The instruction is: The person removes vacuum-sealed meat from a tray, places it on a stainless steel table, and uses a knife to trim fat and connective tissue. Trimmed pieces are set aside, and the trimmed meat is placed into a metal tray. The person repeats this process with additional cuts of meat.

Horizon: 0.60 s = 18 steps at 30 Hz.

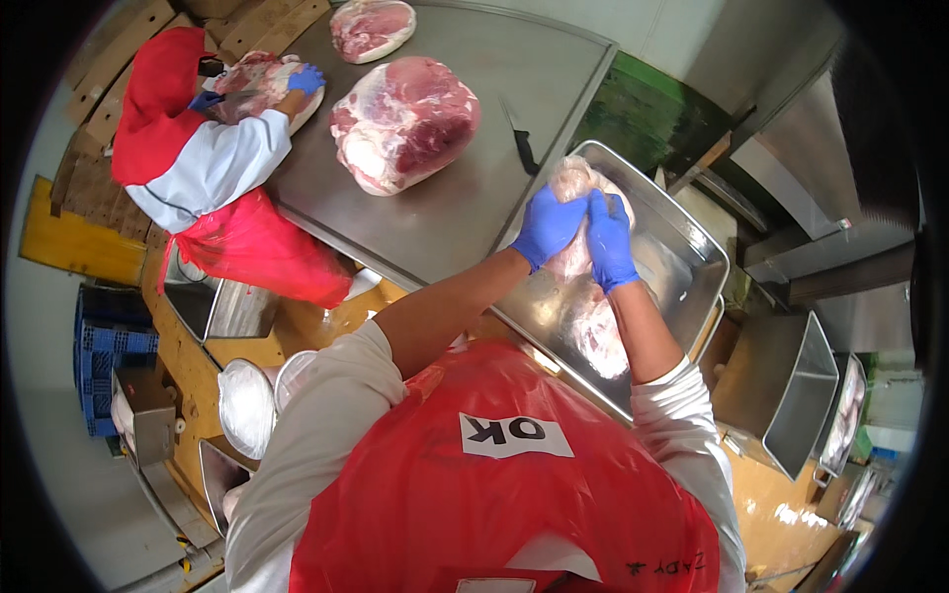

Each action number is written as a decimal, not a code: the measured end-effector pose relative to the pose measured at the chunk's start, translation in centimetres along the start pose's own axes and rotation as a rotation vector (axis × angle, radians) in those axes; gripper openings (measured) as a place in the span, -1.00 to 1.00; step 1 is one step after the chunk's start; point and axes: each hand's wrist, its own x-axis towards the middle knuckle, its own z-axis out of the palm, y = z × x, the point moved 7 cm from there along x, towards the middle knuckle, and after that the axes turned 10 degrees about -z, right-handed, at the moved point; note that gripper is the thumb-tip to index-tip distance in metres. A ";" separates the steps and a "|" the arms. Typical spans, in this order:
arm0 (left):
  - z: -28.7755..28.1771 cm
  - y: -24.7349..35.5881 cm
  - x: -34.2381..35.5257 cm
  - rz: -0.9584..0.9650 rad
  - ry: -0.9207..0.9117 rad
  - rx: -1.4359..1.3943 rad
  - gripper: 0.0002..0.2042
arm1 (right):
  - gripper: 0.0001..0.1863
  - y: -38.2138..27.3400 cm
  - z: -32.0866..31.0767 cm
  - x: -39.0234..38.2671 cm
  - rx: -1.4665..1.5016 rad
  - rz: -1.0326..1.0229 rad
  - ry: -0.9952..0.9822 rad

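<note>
Both my hands, in blue gloves, grip a pale, fatty piece of meat (573, 178) over a deep steel tray (688, 247). My left hand (549, 225) has its fingers around the meat's left side; my right hand (609, 239) is closed on it just to the right. More meat (598, 331) lies in the tray below my hands. A black-handled knife (522, 148) rests on the steel table (425, 232), left of the tray, near a large red-and-white meat cut (403, 124). A smaller cut (372, 28) lies at the table's far edge.
A co-worker (208, 188) in a red hood and apron works with a knife on meat (259, 79) at the table's left. Steel bins (776, 385) stand at the right, steel equipment (791, 178) behind. Blue crates (114, 356) and covered tubs (247, 400) are at the lower left.
</note>
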 end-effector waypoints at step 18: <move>-43.9 -8.9 -43.1 -0.405 1.180 0.302 -0.39 | -0.68 40.5 -24.1 -14.7 -0.295 0.812 -0.555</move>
